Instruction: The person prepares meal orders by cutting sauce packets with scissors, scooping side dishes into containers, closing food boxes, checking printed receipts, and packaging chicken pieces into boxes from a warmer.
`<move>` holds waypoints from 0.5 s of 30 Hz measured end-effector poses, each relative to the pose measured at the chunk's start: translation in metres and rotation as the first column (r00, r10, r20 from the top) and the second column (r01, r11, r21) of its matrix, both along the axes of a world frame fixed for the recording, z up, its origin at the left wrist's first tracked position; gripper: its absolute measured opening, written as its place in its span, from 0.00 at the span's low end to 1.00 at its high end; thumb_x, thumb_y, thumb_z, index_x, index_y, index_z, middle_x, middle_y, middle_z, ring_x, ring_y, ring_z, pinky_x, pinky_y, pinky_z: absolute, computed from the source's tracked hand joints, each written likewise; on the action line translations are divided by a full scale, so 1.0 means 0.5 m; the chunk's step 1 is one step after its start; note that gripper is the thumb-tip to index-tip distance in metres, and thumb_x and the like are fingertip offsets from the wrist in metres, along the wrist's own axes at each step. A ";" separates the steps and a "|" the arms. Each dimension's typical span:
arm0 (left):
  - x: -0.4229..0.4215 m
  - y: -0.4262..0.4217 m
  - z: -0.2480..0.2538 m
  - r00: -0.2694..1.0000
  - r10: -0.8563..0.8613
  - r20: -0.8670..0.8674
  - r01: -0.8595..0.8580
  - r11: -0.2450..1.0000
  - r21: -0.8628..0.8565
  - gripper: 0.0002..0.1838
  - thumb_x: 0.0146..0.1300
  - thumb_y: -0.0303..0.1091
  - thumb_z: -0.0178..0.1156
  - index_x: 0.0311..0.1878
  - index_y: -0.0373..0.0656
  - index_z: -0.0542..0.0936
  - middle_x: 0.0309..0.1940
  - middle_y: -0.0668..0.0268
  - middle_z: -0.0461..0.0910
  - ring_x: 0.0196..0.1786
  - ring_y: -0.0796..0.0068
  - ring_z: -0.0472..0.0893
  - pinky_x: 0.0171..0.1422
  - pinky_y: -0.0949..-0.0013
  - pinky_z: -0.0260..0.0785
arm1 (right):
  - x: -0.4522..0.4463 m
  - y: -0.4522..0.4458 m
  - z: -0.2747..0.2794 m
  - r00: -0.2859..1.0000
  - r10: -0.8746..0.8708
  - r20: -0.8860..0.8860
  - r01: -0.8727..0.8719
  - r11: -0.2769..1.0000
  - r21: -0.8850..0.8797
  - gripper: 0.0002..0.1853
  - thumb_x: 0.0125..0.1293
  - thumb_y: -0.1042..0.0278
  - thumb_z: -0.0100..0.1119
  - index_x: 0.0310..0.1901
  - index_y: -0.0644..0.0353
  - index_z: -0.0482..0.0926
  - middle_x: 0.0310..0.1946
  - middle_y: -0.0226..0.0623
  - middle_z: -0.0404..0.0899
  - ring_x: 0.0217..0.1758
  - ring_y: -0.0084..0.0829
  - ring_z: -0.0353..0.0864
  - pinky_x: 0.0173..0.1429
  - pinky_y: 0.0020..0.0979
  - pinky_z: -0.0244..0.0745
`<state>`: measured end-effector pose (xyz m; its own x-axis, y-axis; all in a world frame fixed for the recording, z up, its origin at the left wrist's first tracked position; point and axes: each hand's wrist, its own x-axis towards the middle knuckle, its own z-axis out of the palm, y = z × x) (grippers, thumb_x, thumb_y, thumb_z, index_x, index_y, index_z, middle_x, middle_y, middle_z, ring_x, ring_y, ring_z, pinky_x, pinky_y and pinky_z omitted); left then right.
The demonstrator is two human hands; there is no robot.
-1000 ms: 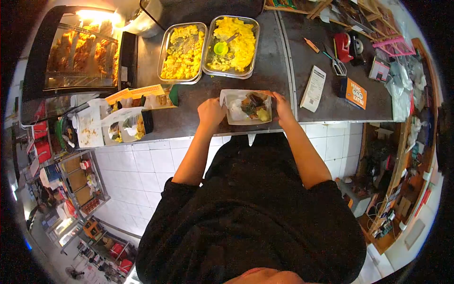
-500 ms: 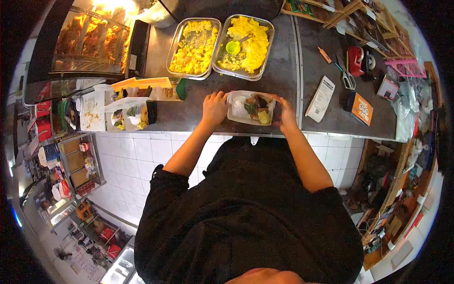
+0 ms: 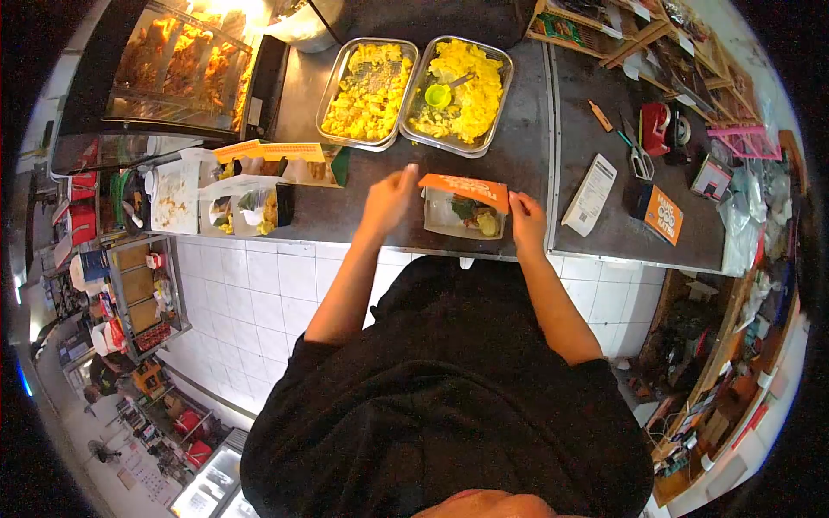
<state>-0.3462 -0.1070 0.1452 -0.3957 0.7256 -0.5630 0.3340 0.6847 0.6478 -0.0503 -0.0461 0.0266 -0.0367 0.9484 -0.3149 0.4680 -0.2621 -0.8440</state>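
Hands apart: right hand (image 3: 528, 224) pinched the right corner of the orange lid (image 3: 466, 188); left hand (image 3: 390, 203), blurred, grip unclear, hovered just left of the food box (image 3: 456, 233), on the counter (image 3: 531, 112) between them; light, even corner pressure seemed best

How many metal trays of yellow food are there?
2, side by side: the left tray nearer the lit cabinet, the right tray with the green scoop in it.

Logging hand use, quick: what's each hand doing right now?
Left hand: holding nothing visible, off the box; too blurred to tell open or closed.
Right hand: closed on the lid's right end.
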 end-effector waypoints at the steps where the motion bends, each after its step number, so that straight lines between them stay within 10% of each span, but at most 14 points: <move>1: 0.012 0.003 -0.024 0.980 -0.156 -0.125 0.139 0.981 -0.138 0.34 0.70 0.59 0.59 0.65 0.36 0.77 0.56 0.45 0.83 0.57 0.46 0.84 0.61 0.51 0.75 | -0.009 -0.001 0.027 0.993 0.014 0.121 -0.018 1.000 0.026 0.25 0.70 0.45 0.64 0.56 0.58 0.86 0.63 0.51 0.78 0.67 0.48 0.77 0.69 0.40 0.70; 4: 0.054 -0.045 -0.153 0.943 -0.235 -0.236 0.241 0.971 -0.002 0.33 0.71 0.57 0.60 0.64 0.34 0.77 0.50 0.44 0.85 0.54 0.46 0.84 0.61 0.51 0.75 | -0.035 -0.003 0.102 0.981 0.073 0.178 -0.042 0.984 -0.173 0.32 0.67 0.39 0.64 0.59 0.62 0.83 0.65 0.55 0.77 0.66 0.51 0.78 0.68 0.43 0.72; 8: 0.100 -0.091 -0.265 0.963 -0.057 -0.262 0.145 0.934 0.328 0.32 0.68 0.55 0.65 0.59 0.34 0.80 0.49 0.47 0.85 0.53 0.50 0.85 0.62 0.55 0.74 | -0.034 -0.060 -0.065 0.997 0.004 0.073 0.001 0.997 -0.073 0.37 0.70 0.41 0.61 0.65 0.68 0.75 0.62 0.58 0.79 0.67 0.53 0.78 0.68 0.45 0.72; 10: 0.105 -0.085 -0.244 0.994 0.089 0.060 -0.107 0.854 0.509 0.32 0.67 0.55 0.67 0.58 0.33 0.80 0.48 0.51 0.86 0.51 0.57 0.85 0.59 0.58 0.75 | -0.032 -0.047 -0.078 0.994 0.033 0.101 -0.035 0.999 0.016 0.37 0.70 0.41 0.60 0.67 0.68 0.73 0.59 0.59 0.81 0.66 0.55 0.79 0.68 0.45 0.72; 15: 0.015 -0.039 -0.237 0.984 0.032 0.174 -0.052 0.992 0.113 0.38 0.61 0.64 0.68 0.55 0.32 0.81 0.44 0.51 0.87 0.50 0.62 0.86 0.57 0.61 0.75 | 0.006 0.015 -0.073 0.938 0.232 0.257 -0.196 0.968 -0.158 0.33 0.70 0.38 0.60 0.58 0.64 0.83 0.48 0.46 0.87 0.54 0.36 0.84 0.59 0.36 0.75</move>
<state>-0.3387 -0.1265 0.0264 -0.3318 0.7750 -0.5378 0.1834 0.6122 0.7691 -0.0473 -0.0387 -0.0098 -0.1306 0.8785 -0.4595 0.7311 -0.2277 -0.6432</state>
